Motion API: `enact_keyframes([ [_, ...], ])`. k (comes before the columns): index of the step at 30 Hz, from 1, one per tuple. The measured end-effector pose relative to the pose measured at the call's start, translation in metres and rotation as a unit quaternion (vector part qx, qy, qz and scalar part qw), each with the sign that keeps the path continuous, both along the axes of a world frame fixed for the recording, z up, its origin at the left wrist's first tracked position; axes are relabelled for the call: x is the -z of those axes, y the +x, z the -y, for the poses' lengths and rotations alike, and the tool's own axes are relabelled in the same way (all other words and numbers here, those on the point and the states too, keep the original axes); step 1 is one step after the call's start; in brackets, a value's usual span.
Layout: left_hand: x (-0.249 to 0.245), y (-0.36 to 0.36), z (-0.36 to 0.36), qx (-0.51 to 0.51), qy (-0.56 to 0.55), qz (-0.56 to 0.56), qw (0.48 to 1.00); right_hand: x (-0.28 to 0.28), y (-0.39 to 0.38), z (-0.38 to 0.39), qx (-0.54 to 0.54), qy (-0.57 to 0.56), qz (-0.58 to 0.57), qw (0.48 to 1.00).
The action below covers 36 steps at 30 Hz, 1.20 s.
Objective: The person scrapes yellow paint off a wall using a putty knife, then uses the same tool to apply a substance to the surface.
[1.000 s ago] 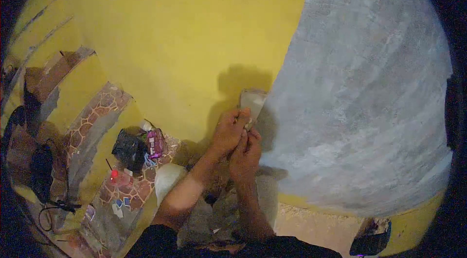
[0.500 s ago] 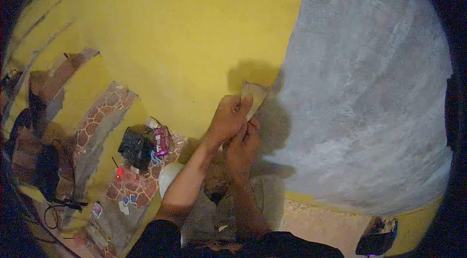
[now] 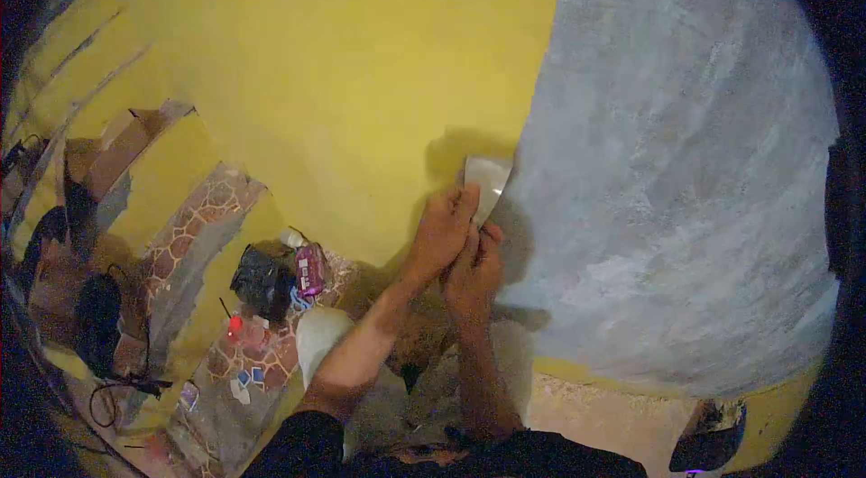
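Observation:
Both my hands are together in front of the wall, closed around a putty knife [image 3: 487, 176] with a flat, shiny blade that widens away from my fingers. My left hand [image 3: 440, 230] grips it from the left, thumb lying along the blade. Just below and to the right, my right hand [image 3: 475, 271] is wrapped around its lower part; the handle is hidden by my fingers. The blade's far corner reaches the border between the yellow wall [image 3: 361, 72] and the grey, patchy wall area [image 3: 667, 135].
To the left, a black plastic bag [image 3: 262, 280], a purple packet [image 3: 309, 271] and a red-topped item [image 3: 234, 327] lie on stone-patterned steps [image 3: 194, 234]. A pale rounded object [image 3: 320, 338] sits beside my left forearm. A dark box-like object [image 3: 708, 437] stands at lower right.
My hands and the putty knife appear slightly lower and further right. The blade has tilted and now catches a bright reflection. The surroundings have also shifted slightly in view.

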<state>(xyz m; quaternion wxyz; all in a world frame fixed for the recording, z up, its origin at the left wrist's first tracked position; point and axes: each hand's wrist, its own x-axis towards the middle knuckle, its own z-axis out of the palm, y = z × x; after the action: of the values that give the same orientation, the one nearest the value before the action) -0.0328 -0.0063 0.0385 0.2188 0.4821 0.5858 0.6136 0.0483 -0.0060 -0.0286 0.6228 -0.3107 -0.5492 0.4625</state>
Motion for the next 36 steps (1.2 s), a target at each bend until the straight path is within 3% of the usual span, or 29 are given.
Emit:
enact_keyframes([
  [2,0.008,0.003,0.002,0.011,-0.013,0.039,0.999,-0.02,0.014,0.011,0.009,0.036,0.158,0.987],
  [6,0.003,0.008,0.011,0.056,-0.021,0.123,0.991,-0.039,0.014,0.029,0.007,-0.029,0.169,0.985],
  [8,0.038,-0.002,-0.009,-0.019,0.011,0.015,1.0,-0.048,0.011,0.034,0.041,-0.017,0.153,0.987],
  [9,0.031,-0.001,-0.007,-0.02,0.01,0.015,1.0,-0.042,0.01,0.029,0.04,-0.018,0.153,0.987],
  [11,0.009,0.004,0.004,0.082,0.005,0.136,0.987,-0.023,0.008,0.019,0.056,-0.006,0.184,0.981],
  [15,0.004,0.002,0.002,0.03,0.058,0.068,0.996,-0.025,0.001,0.024,0.067,-0.022,0.187,0.98],
  [21,-0.012,-0.009,0.005,0.094,-0.043,0.044,0.994,-0.049,-0.007,0.027,0.002,-0.059,0.086,0.995],
  [23,-0.022,-0.005,0.008,0.031,-0.021,0.038,0.999,-0.055,-0.009,0.029,-0.035,-0.085,0.04,0.995],
  [27,-0.006,-0.021,-0.008,0.025,0.034,-0.048,0.998,-0.025,-0.022,0.018,-0.031,-0.038,0.051,0.997],
  [29,-0.014,-0.02,-0.003,0.02,-0.026,-0.021,0.999,-0.019,-0.033,0.018,-0.102,-0.075,-0.067,0.99],
  [33,-0.025,-0.018,0.006,0.036,-0.024,0.022,0.999,-0.013,-0.048,0.019,-0.073,-0.041,-0.095,0.992],
  [35,-0.028,-0.02,0.01,0.042,-0.029,-0.006,0.999,-0.027,-0.055,0.028,-0.083,-0.093,-0.231,0.965],
  [36,-0.02,-0.022,0.008,0.043,-0.028,-0.005,0.999,-0.02,-0.049,0.024,-0.083,-0.093,-0.23,0.965],
])
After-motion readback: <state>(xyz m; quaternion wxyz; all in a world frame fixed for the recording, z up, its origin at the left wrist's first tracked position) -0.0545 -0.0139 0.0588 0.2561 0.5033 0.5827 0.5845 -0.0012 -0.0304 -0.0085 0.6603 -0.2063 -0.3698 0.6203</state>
